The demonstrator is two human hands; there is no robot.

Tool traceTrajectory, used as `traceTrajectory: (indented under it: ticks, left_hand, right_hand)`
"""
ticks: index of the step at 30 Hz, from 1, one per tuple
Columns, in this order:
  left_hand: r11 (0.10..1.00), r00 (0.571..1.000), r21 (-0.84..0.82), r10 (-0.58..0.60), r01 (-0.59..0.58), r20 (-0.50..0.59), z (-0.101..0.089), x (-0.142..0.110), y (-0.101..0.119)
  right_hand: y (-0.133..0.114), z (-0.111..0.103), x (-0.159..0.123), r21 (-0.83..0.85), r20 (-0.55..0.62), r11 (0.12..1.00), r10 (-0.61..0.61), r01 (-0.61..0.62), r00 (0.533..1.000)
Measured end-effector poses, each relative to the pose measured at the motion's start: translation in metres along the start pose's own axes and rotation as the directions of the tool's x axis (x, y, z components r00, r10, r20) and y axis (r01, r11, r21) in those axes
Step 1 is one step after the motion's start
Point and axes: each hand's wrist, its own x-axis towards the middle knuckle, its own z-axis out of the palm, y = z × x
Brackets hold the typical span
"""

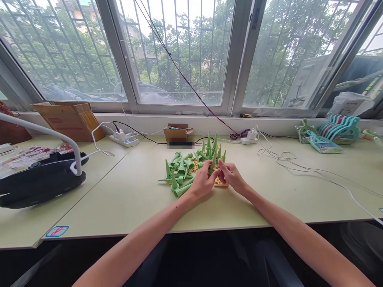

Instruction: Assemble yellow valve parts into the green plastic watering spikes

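A heap of green plastic cone spikes (181, 167) lies in the middle of the pale green table (134, 199), mixed with small yellow parts (195, 164). Several green cones (209, 145) stand upright behind my hands. My left hand (202, 181) and my right hand (231, 175) meet at the heap's right side, fingers pinched together on one green cone (213, 161) held upright between them. A yellow piece (220, 183) lies just under my right hand.
A black machine with a white hose (38, 175) sits at the left. An open cardboard box (67, 119), a power strip (123, 138), a small carton (177, 132) and cables (287, 157) line the windowsill side. Coloured plastic items (335, 129) lie at the far right.
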Motion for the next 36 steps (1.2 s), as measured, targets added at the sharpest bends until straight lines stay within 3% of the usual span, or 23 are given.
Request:
traceTrajectory:
  ticks: [16,36]
  left_hand:
    - [0.923,0.986,-0.354,-0.119,0.153,0.114,0.0008,0.0011,0.0037]
    - [0.898,0.99,-0.417,-0.121,0.139,0.068,0.0003,0.0057,-0.0031]
  right_hand:
    - [-0.0051,0.0003,-0.0007,0.027,0.017,1.0,-0.001,0.001,1.0]
    - [-0.0044,0.0017,0.0,0.074,0.049,0.997,0.007,-0.01,0.999]
